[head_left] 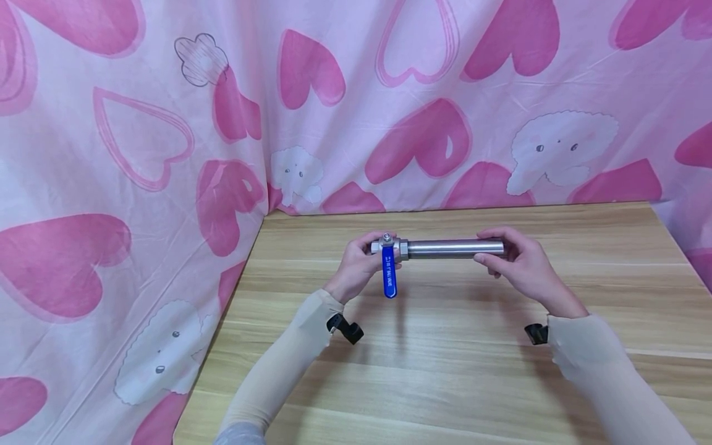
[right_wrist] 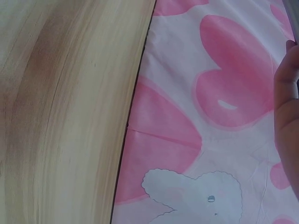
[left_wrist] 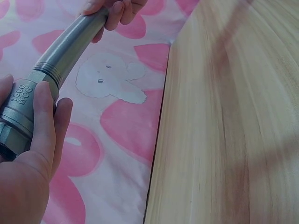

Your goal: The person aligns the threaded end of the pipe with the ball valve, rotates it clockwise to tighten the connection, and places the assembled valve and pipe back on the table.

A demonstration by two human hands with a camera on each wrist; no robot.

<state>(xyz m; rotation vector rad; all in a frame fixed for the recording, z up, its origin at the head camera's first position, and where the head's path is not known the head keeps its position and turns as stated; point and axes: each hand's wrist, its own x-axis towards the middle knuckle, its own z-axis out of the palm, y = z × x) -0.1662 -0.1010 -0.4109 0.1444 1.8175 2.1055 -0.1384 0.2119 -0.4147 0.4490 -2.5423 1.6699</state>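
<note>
We see the fingers (left_wrist: 43, 112) of the left hand (head_left: 356, 267) curled round the body of a ball valve (head_left: 388, 245), some laid against one side and another tip pressing from the opposite side. The fingers of the right hand (head_left: 523, 262) pinch a metal pipe (head_left: 445, 250) close to its right end, thumb on the near side and forefinger along the top. In the right wrist view we catch only part of this hand at the edge, with a sliver of metal.

Valve and pipe sit in line, held level between the two hands, above the worktop (head_left: 445, 377). We read "1000 WOG" on the valve body, and a few threads (left_wrist: 49, 70) show on the pipe just beside the valve's hex end. A blue handle (head_left: 390, 275), lettered in white, points from the valve toward the person, square to the pipe.

Farther out, we find pale sleeves (head_left: 292, 343) on both arms and a black fitting (head_left: 346, 329) at each wrist. The worktop has a wood grain, and soft shadows of the arms fall across it. Behind it and along its left side hangs a pink cloth (head_left: 345, 142) printed with hearts and white fluffy animals.
</note>
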